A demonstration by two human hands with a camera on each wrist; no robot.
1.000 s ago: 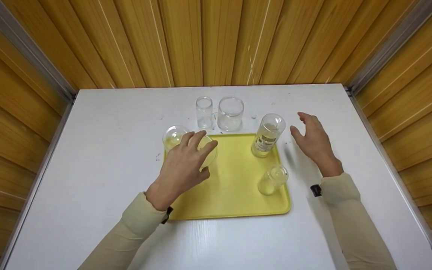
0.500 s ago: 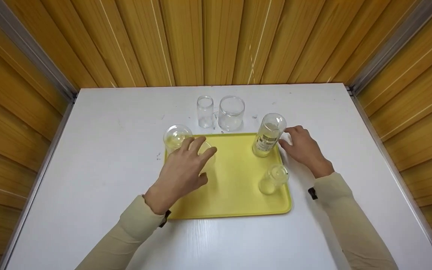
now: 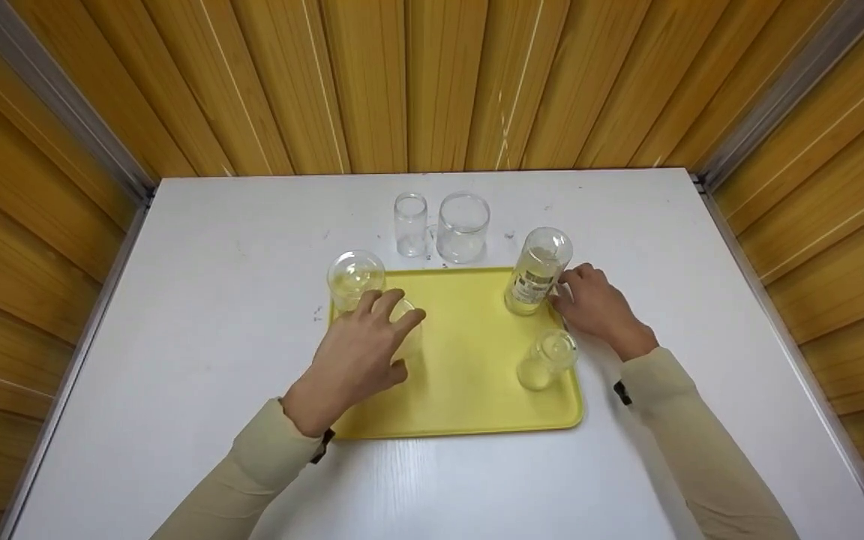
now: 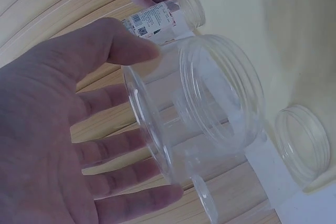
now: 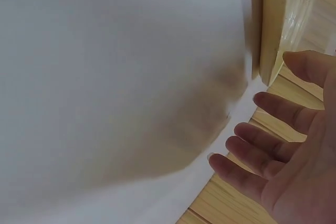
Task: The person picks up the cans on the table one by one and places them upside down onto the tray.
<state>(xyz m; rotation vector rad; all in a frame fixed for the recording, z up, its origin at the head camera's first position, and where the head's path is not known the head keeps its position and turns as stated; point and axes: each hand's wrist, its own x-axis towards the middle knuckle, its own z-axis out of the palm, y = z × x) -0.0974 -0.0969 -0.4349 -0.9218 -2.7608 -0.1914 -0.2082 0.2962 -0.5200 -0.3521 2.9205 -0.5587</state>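
Observation:
My left hand (image 3: 353,349) holds a clear, wide-mouthed jar (image 4: 168,85) over the left part of the yellow tray (image 3: 469,360). Its thumb and fingers span the jar near the base, and the threaded mouth faces down to the tray. At the tray's right edge, my right hand (image 3: 598,304) is beside an upside-down clear jar with a printed label (image 3: 533,281). In the right wrist view its fingers (image 5: 262,140) are loosely bent around nothing, with the thumb near the tray's side. A smaller clear jar (image 3: 546,360) sits at the tray's right, nearer me.
Another clear jar (image 3: 355,277) stands at the tray's back left corner. Behind the tray, a slim clear jar (image 3: 410,225) and a wide one (image 3: 463,231) stand on the white table (image 3: 214,300). Wood-patterned walls (image 3: 439,82) enclose the back and sides.
My left hand has shifted slightly toward me and left, and the jar in it moved along. The right hand has come in leftward and down to beside the labelled jar.

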